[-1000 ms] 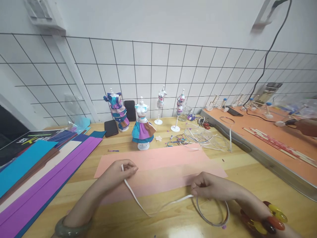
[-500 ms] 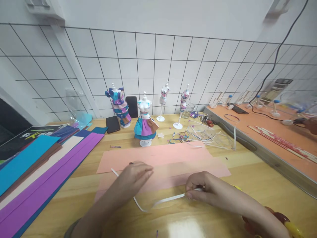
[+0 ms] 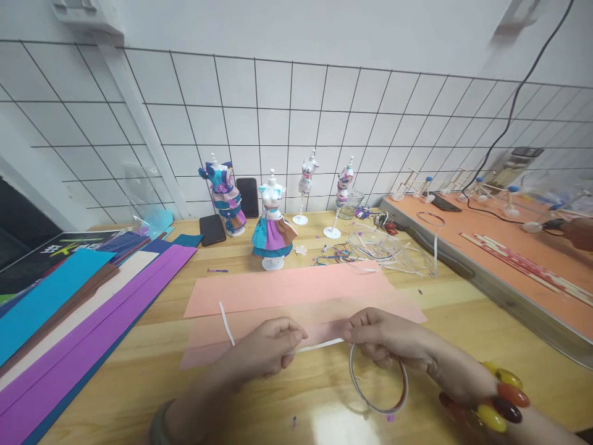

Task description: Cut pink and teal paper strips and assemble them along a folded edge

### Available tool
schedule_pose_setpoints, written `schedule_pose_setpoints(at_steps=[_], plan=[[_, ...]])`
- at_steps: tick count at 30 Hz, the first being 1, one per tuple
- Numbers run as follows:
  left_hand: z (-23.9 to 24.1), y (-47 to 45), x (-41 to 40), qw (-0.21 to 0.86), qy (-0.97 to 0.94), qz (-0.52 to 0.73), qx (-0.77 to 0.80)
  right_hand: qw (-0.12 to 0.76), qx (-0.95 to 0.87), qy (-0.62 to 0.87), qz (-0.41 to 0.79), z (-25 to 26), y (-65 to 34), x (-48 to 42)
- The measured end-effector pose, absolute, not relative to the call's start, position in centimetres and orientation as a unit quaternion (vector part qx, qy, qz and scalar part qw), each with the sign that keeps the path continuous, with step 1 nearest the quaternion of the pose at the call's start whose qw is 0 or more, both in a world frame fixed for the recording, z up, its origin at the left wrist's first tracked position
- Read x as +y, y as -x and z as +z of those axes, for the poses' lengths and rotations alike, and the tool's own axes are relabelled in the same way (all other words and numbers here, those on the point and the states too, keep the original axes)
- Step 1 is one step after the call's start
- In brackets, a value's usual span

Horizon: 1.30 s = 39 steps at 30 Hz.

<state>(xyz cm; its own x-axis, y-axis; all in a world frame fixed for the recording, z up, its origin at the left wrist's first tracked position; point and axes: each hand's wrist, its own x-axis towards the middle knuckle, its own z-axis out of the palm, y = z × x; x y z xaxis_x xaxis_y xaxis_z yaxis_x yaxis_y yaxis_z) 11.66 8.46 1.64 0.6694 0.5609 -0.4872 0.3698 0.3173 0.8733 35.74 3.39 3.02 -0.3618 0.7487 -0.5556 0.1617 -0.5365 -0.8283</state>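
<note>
A narrow white strip of tape (image 3: 319,345) runs between my two hands, low over the front edge of the pink paper. My right hand (image 3: 377,337) is closed in a pinch on the strip, and a thin tape roll (image 3: 405,389) hangs as a ring beneath its fingers. My left hand (image 3: 278,346) pinches the strip's other side with thumb and fingertips. A white tail (image 3: 226,322) sticks up beyond the left wrist, apparently part of the same strip. Under and beyond the hands lie pink paper sheets (image 3: 278,287) on the wooden table.
A small dress form in a coloured paper skirt (image 3: 273,232) stands behind the pink sheets, with more forms (image 3: 221,191) around it. Coloured paper strips (image 3: 139,309) lie left. Tangled scraps (image 3: 380,244) sit back right, beside an orange board (image 3: 514,266).
My left hand has come down and right, from open above the paper to a pinch on the strip. My right hand has risen slightly, bringing the tape roll into view.
</note>
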Motion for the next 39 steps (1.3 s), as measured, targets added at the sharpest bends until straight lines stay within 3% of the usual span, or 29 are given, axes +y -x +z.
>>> schedule_pose_setpoints(at_steps=[10,19,30,39], plan=[[1.3,-10.9,8.6,0.779,-0.533,-0.008,0.332,0.208,-0.216,0.362,0.883,0.3,-35.7,3.9],[1.2,-10.3,9.6,0.799,-0.502,0.015,0.33,0.282,-0.133,0.333,0.89,1.5,-35.2,2.9],[0.1,-9.5,11.2,0.858,-0.422,-0.019,0.293,0.445,-0.047,0.248,0.859,1.3,-31.4,1.1],[0.8,-9.0,11.8,0.876,-0.394,-0.004,0.278,0.491,-0.033,0.313,0.813,2.1,-29.9,-0.3]])
